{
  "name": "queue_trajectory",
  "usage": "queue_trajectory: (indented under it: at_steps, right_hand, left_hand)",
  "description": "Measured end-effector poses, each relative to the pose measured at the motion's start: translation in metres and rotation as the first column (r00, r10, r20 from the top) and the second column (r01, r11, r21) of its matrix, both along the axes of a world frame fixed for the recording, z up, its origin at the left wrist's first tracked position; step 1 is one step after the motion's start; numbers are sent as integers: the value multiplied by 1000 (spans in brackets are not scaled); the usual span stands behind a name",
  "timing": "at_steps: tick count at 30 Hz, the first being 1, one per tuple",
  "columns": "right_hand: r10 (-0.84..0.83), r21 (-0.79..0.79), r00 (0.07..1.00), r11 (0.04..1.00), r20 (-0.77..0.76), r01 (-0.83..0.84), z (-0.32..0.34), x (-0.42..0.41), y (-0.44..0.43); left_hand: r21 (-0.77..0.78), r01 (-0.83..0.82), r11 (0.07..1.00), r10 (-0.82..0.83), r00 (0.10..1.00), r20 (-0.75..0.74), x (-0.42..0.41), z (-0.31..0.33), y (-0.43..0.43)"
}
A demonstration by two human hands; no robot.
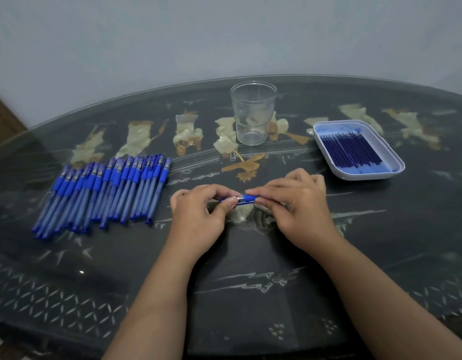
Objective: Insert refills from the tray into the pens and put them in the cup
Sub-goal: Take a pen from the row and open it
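Head view: left hand and right hand pinch one pen, seemingly lifted, between pen pile and tray

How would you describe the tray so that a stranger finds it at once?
Look at the dark round table, on its far right side, right of the clear cup. There lies a white tray with rounded corners. It alone holds thin dark blue refills; the pens lie far left.

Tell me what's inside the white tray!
Dark blue refills lie side by side in the tray, with blue smears on its floor. Whatever lies beneath the refills is hidden.
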State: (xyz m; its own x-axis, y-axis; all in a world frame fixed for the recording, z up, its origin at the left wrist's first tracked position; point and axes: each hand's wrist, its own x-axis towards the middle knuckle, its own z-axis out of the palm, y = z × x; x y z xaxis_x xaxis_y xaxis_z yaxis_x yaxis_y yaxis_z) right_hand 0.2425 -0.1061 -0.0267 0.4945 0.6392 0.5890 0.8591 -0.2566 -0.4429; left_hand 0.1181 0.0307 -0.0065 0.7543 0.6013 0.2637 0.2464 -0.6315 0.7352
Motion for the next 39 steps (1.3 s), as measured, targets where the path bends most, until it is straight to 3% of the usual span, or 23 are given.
queue_trajectory:
  at_steps: [4,7,19,23,33,39]
  right_hand:
    - [-7,3,1000,1000,17,7,1,0,-1]
    - [-98,94,991,990,-95,106,3,8,-11]
    - [-134,35,988,990,-72,137,2,5,-7]
    - [-126,16,989,992,-83,127,1,6,-8]
    - [-148,-89,983,986,-105,139,7,3,-6]
    - [-162,-31,969,987,-184,160,8,3,-5]
  left_hand:
    - [-17,1,1000,-1,1000,10,-1,-2,4]
    - [-163,-52,985,67,994,85,-3,-5,14]
    - [177,-109,978,110,994,5,4,-9,9]
    - [162,-107,981,117,991,-56,4,-11,11]
    - [87,-108,990,112,993,-43,5,-8,11]
    - [100,-103,990,105,994,-14,3,-5,7]
